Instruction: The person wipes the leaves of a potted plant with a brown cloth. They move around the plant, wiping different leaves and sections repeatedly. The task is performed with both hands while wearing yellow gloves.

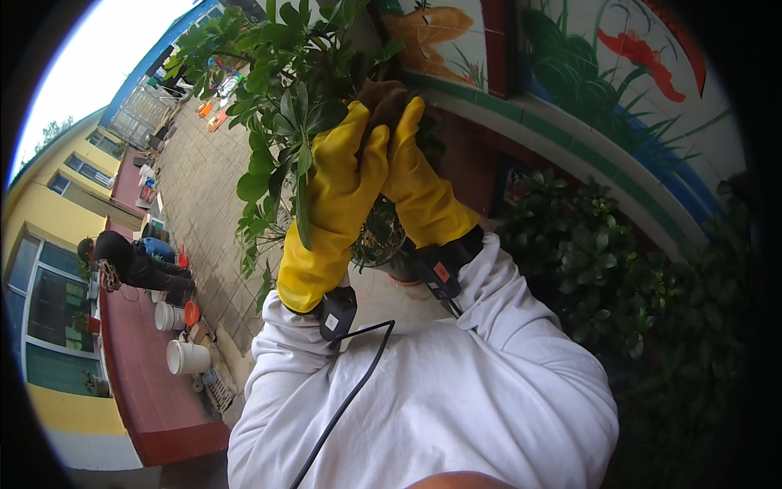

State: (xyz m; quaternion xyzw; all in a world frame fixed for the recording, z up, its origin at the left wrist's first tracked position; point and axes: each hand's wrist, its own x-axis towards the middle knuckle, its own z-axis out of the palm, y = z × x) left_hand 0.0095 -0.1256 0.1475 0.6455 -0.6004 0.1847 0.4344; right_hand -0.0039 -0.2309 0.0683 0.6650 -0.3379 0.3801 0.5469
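Both my hands wear yellow rubber gloves and are raised close together before a leafy green plant (275, 110). My left hand (342, 177) is partly crossed by the plant's leaves. My right hand (415, 183) is beside it, touching or nearly touching it. A brown cloth or similar dark brown item (383, 104) shows at the fingertips of both hands, which appear to grip it; its lower part is hidden by the gloves. Below the hands, a pot with a small plant (379, 235) is partly hidden behind my wrists.
A tiled wall with painted plants (586, 79) curves along the right, above dark leafy shrubs (586, 263). On the left lies a paved yard (201, 177). White buckets (188, 357) stand by a raised red ledge (140, 367), where a person in dark clothes (137, 266) bends over.
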